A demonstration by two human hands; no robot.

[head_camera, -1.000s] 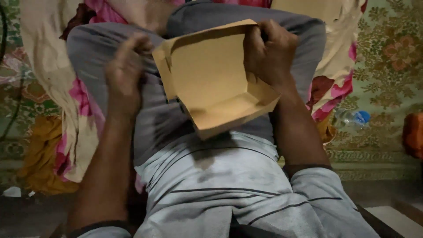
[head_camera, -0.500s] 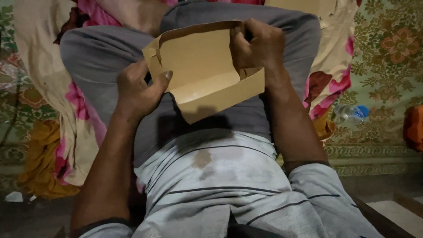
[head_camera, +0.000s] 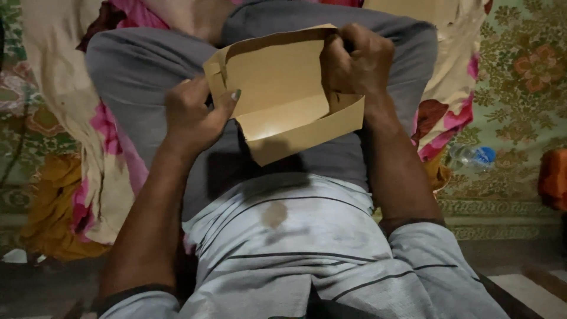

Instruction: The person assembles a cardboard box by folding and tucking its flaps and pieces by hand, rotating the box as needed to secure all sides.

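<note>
Change: from my remote seat I see the left hand, which a second ago lay spread on the grey trousers away from the work, now back on the tan, part-folded cardboard box blank.
Change, right side: the right hand has kept to the far right corner throughout, and the blank now sits a little flatter and more square to me.
Meaning: I judge both hands are again sharing the forming of the box, with the left side flap now under control rather than loose.
Left grip: closed on the left edge of the blank; the thumb presses on the inner face, and the other fingers curl behind, out of my sight.
Right grip: clenched tight around the far right corner flap, knuckles towards me; how the fingertips lie inside the fold I cannot tell.
Box position: held above the lap, resting near the grey trousers, between the two hands; its near wall stands folded up, its far flap is raised.
Lap: the pale striped shirt fills the near part of the view.
Surroundings: a pink floral cloth lies to the left, a patterned green carpet to the right, with a clear plastic bottle on it, well apart from the hands.
</note>
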